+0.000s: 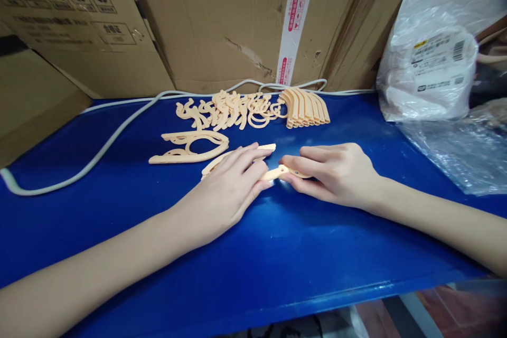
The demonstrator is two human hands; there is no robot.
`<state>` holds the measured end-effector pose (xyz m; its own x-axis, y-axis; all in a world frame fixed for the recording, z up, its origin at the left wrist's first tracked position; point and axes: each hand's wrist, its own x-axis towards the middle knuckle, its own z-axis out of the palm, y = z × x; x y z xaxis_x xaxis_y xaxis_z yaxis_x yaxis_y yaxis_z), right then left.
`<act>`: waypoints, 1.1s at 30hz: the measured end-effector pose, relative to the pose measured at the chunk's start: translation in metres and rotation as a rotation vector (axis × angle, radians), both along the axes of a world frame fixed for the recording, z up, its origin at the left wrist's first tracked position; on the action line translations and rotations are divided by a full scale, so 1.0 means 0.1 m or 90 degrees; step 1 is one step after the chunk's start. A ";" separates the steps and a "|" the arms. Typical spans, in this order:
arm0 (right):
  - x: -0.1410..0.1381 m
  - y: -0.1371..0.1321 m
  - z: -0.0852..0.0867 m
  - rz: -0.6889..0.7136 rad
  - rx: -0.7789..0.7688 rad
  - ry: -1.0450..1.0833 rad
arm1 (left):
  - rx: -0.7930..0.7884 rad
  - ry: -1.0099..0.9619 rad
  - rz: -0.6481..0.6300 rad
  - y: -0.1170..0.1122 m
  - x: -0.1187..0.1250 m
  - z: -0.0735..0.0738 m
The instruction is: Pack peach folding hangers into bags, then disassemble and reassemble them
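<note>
Low over the blue table, my left hand [233, 182] is closed around a curved beige plastic hanger arm [274, 173] whose holed end sticks out past the fingers. My right hand [336, 174] pinches another beige hanger piece [296, 172] that meets this end; most of it is hidden by the fingers. Under and behind my left fingers lies a further beige hanger part [214, 163]. To the left, folded beige plastic hangers [198, 157] lie flat on the table. Farther back are a loose pile of hook pieces [225, 108] and a neat row of curved hanger arms [304, 108].
Cardboard boxes [222, 21] stand along the back of the blue table [253, 269]. A white cable [119, 142] runs across the left and behind the pieces. On the right sit a white plastic-wrapped package [431, 68] and clear plastic film [443, 153]. The table's front edge is near me.
</note>
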<state>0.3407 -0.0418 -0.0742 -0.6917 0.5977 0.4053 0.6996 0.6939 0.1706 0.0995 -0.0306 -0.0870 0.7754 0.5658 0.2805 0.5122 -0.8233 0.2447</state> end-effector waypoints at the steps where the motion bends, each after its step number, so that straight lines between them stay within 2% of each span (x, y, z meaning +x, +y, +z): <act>1: 0.00 0.00 0.00 -0.001 0.001 0.001 | 0.000 0.002 0.000 0.00 0.00 0.00; 9: 0.00 0.01 0.00 -0.010 0.009 -0.014 | -0.003 0.003 -0.004 0.00 0.00 0.00; 14: 0.01 0.01 0.00 0.020 0.049 -0.009 | 0.000 0.002 -0.007 0.00 0.00 0.00; 22: 0.00 0.00 0.00 0.003 0.029 -0.012 | 0.003 0.008 -0.014 0.00 -0.01 -0.01; 33: 0.00 0.01 -0.01 0.043 0.102 -0.001 | 0.024 0.011 -0.022 0.01 -0.02 -0.03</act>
